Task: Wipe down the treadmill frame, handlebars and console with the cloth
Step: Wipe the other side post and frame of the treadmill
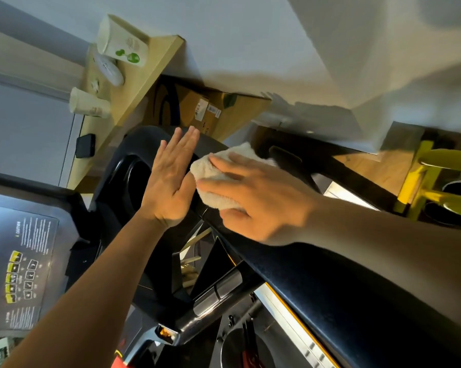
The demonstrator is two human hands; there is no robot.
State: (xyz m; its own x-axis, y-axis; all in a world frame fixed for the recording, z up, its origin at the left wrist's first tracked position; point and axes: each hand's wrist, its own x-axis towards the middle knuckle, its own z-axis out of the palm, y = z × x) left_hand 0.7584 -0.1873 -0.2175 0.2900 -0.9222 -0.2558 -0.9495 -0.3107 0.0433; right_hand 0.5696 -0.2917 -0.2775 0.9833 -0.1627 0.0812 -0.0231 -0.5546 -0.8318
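Observation:
The view is tilted. My right hand [253, 197] presses a folded white cloth [218, 179] onto the black padded handlebar [330, 285] of the treadmill, with its fingers curled over the cloth. My left hand [171, 179] is flat with straight fingers, resting against the black console housing [128, 171] just left of the cloth. The console panel [22, 264] with a caution label and yellow icons lies at the lower left. A silver grip sensor bar [216, 293] runs below the handlebar.
A wooden shelf [133, 83] at the upper left carries two paper cups [120, 43], a white oval object [110, 70] and a small black device [85, 146]. A cardboard box [205, 110] sits behind the treadmill. Yellow metal framing [425, 176] stands at the right, under a white wall.

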